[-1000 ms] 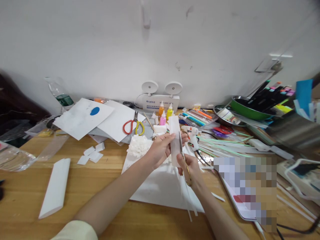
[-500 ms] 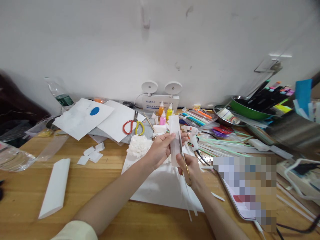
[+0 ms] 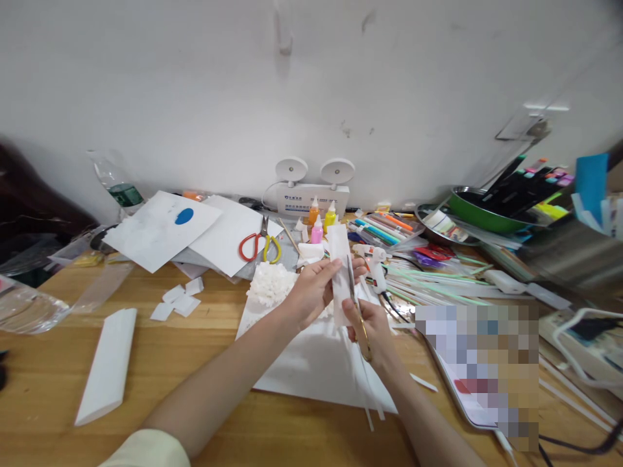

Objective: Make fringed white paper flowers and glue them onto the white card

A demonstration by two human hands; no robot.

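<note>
Barely altered over the last second: holding, in the left hand (image 3: pixel 314 292), a long, narrow rectangle of thin white paper (image 3: pixel 341 288), and in the right hand (image 3: pixel 372 324), a pair of metal scissors with golden loop handles (image 3: pixel 351 279). Shifted only by a hair at the blades and at the far end of the paper, with a slight nudge leftward in view. Suggesting, as a judgement, a slow, careful cut along the right-hand edge, with little gained in this span; too fine here to tell the depth of the bite.

Raised above a large white sheet of paper (image 3: pixel 311 370) on the brown wooden worktop (image 3: pixel 43 389). Pinched on the left between thumb and fingers, near mid-length, with fingertips showing past the right edge. Closed on the right around the golden loops, with thumb overlapping the paper's lower corner; impossible to tell whether pressing on it.

Pointing away from the body toward the plain white wall (image 3: pixel 195 97), with long axis nearly straight up in view and far end leaning slightly left. Set almost parallel to that axis, with scissor tips aimed wallward and loops toward the right forearm. Note also thin white strips (image 3: pixel 370 418) below the right hand, reaching past the sheet's near edge.
</note>
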